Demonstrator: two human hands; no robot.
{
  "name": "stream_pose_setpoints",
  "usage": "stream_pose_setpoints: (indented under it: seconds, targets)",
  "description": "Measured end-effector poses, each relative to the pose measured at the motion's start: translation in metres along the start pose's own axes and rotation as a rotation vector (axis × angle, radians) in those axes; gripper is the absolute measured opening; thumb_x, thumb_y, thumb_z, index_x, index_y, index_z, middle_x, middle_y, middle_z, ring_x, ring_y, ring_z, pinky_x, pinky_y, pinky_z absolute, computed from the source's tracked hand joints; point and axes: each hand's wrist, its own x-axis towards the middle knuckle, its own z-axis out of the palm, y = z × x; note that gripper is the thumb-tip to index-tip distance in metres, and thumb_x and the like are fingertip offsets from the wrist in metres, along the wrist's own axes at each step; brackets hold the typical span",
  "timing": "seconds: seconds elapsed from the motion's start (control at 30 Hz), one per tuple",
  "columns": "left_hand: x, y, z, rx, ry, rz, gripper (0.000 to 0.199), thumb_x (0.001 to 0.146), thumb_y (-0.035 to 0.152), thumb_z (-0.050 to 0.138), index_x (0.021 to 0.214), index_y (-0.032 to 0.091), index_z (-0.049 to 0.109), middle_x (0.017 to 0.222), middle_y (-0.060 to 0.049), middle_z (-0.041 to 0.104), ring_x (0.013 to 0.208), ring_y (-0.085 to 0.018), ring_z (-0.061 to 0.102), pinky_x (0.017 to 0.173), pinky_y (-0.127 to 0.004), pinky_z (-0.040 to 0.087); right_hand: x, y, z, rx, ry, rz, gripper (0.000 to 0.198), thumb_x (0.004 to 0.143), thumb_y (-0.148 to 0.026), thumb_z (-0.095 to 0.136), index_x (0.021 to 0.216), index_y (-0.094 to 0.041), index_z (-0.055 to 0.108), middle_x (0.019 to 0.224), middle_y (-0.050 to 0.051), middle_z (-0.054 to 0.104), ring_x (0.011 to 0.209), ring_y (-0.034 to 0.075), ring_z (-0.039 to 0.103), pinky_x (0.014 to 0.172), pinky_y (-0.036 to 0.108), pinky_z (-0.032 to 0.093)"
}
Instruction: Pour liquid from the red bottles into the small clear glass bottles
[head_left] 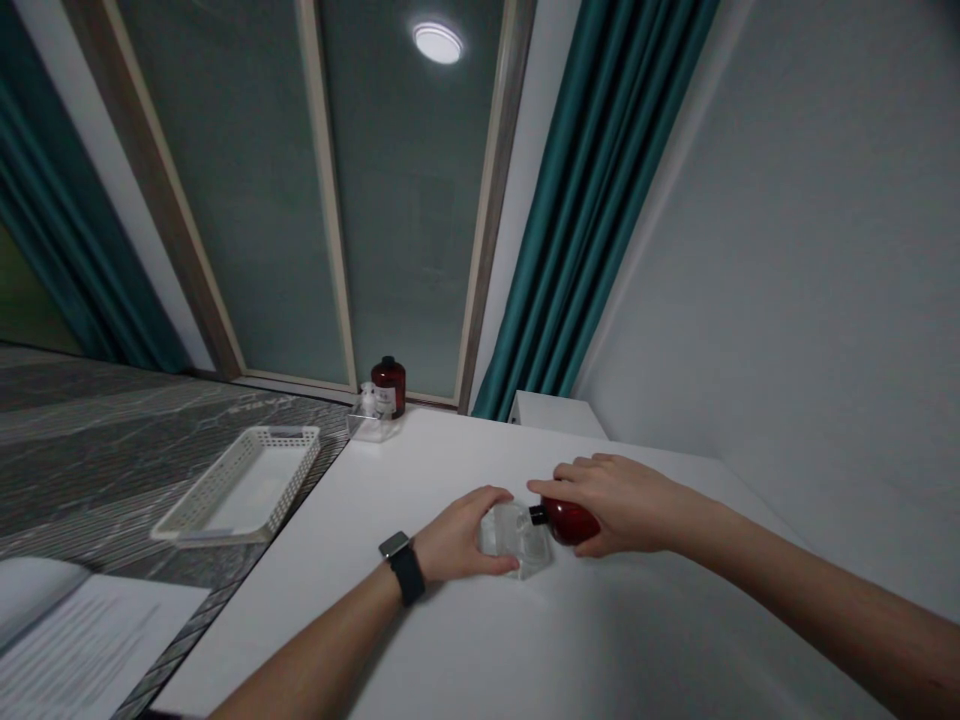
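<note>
My left hand (474, 535), with a dark watch on its wrist, is closed around the side of a clear plastic container (525, 540) on the white table (360, 560). In my right hand (611, 505) is a dark red bottle (571, 520) with a black cap, tipped on its side. Its cap points left, over the right part of the clear container. My right fingers and thumb wrap the bottle's body and cover part of it. What lies inside the clear container is too blurred to make out.
At the table's far left corner stand a dark red bottle (388, 380) and a clear box (370, 427) with a small pump bottle (367, 400). Left of the table are a white basket (169, 528) and an open book (97, 640). A white cabinet (555, 412) stands behind.
</note>
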Motion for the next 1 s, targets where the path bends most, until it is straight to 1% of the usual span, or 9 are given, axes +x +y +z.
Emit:
stream_pose_setpoints:
  seconds: [0.3,0.73,1.0]
  targets:
    - [0.000,0.000,0.000,-0.020,-0.004,-0.010,0.067,0.066,0.032,0.082,0.124,0.018,0.052,0.123,-0.012,0.061,0.111,-0.030,0.060,0.099,-0.045,0.047,0.001,-0.003,-0.005,-0.022,-0.032,0.000,0.072,0.070,-0.038,0.078,0.136,-0.029,0.049,0.112,0.010,0.069,0.093,0.033,0.068,0.075,0.041,0.049]
    - [0.000,0.000,0.000,-0.021,-0.010,-0.004,0.065,0.065,0.030,0.082,0.122,0.018,0.053,0.120,-0.010,0.062,0.108,-0.028,0.061,0.097,-0.042,0.048,0.003,-0.009,-0.016,-0.035,-0.082,0.011,0.071,0.070,-0.036,0.080,0.134,-0.027,0.051,0.110,0.010,0.069,0.091,0.033,0.068,0.075,0.041,0.050]
    - [0.000,0.001,-0.002,-0.047,-0.023,-0.015,0.066,0.066,0.031,0.081,0.124,0.017,0.052,0.121,-0.011,0.062,0.108,-0.028,0.060,0.096,-0.042,0.048,0.002,-0.007,-0.014,0.010,-0.081,0.012,0.070,0.070,-0.037,0.079,0.134,-0.028,0.051,0.111,0.010,0.069,0.094,0.033,0.067,0.078,0.042,0.050]
